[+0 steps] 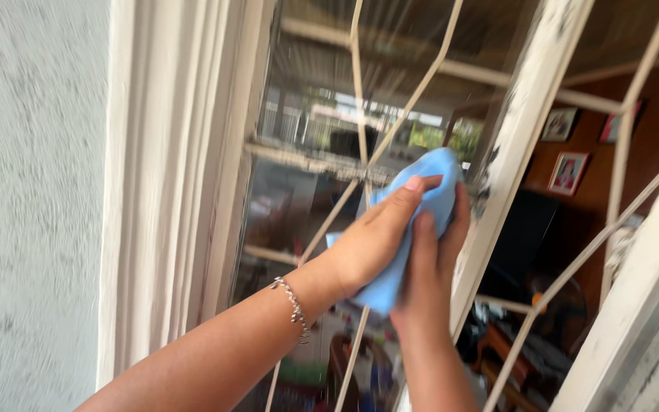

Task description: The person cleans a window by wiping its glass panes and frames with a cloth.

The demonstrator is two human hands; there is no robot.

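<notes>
While the light blue cloth [421, 221] is pressing against the window pane [299, 206], beside the cream frame post [512, 152], both hands are clamping it: left hand [371, 240] with a closed grip over it, right hand [432, 267] pinching from below. Wiping well is likely needing flat, even pressure around the diagonal bars [413, 95].

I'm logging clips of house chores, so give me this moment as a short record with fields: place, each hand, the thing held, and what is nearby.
place: window pane in a worn white frame, metal grille behind the glass
left hand: left hand pressed flat on the blue cloth, bracelet on the wrist
right hand: right hand grips the cloth from below
cloth: bunched against the glass
nearby: grey wall at left
</notes>
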